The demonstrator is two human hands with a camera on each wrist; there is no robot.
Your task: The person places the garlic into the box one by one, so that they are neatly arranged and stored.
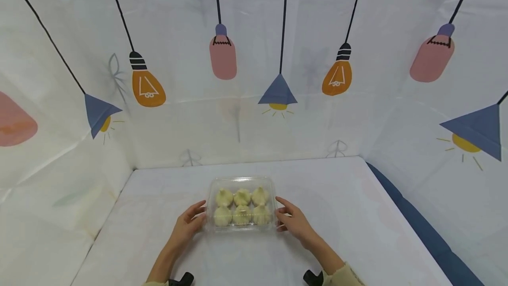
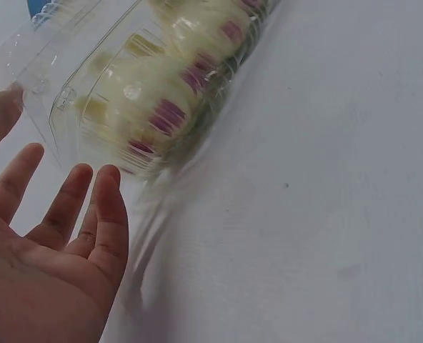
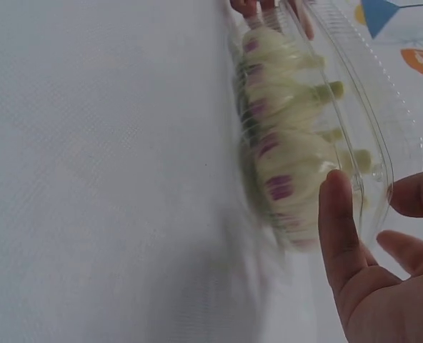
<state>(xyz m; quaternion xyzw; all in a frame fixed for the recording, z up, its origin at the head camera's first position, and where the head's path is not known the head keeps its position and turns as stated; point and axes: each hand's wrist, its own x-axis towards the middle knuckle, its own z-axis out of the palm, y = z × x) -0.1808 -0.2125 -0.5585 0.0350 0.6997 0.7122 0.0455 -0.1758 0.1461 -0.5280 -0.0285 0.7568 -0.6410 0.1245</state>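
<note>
A clear plastic clamshell box (image 1: 243, 228) sits on the white table in the head view, holding two rows of pale garlic bulbs (image 1: 242, 197). Purple patches and stubby stems show on the bulbs (image 2: 136, 93) in the left wrist view. My left hand (image 1: 188, 224) is at the box's left side, its fingers spread and loosely bent, one fingertip at the clear rim. On the opposite side, my right hand (image 1: 295, 222) has its fingertips against the box wall, with relaxed fingers on either side of the rim (image 3: 383, 153). Whether the box touches the table is hard to tell.
A white-covered table (image 1: 341, 197) extends around the box. Behind it and at both sides hang white cloth walls (image 1: 246, 127) printed with lamps. A dark blue strip (image 1: 428, 233) runs along the right edge of the table.
</note>
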